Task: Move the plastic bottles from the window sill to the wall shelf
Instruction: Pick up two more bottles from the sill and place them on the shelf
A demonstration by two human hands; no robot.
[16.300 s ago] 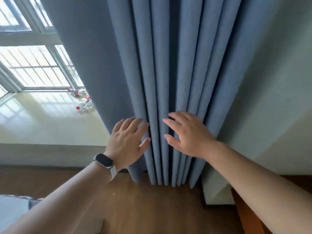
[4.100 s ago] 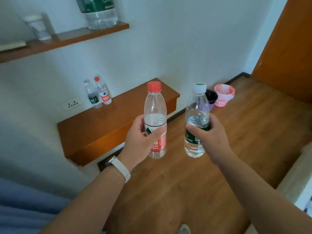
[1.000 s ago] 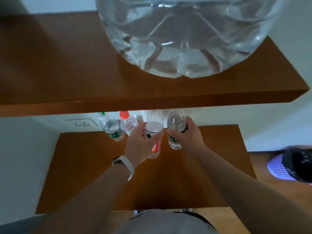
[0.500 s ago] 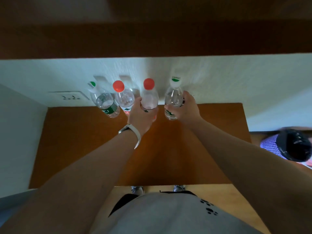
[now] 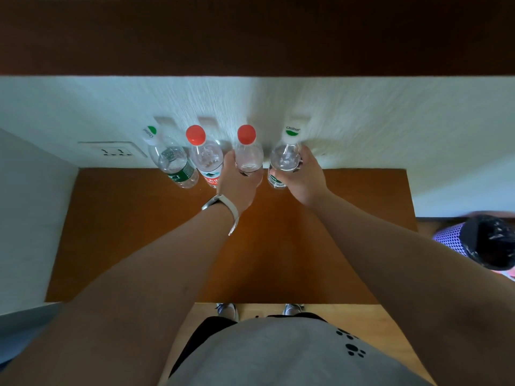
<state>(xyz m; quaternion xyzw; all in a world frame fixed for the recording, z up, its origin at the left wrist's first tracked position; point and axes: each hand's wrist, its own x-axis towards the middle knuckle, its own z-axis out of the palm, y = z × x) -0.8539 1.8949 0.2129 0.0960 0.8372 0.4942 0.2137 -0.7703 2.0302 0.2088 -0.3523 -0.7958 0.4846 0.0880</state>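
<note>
Several clear plastic bottles stand in a row against the white wall at the back of the brown wall shelf (image 5: 139, 232). My left hand (image 5: 237, 182) is wrapped around a red-capped bottle (image 5: 248, 151). My right hand (image 5: 303, 176) grips a white-capped, green-labelled bottle (image 5: 284, 160) at the row's right end. Both held bottles are upright, their bases hidden by my hands. To the left stand another red-capped bottle (image 5: 206, 160) and a second white-capped bottle (image 5: 170, 160), untouched.
An upper wooden shelf (image 5: 250, 37) overhangs close above the row. A wall socket (image 5: 113, 150) sits left of the bottles. A purple waste bin with a black liner (image 5: 485, 240) stands on the floor at the right. My shoes show below the shelf's front edge.
Over the last second both hands carried their bottles back to the wall, in line with the two standing ones. My view tilted down, so the big water jug left the frame.
</note>
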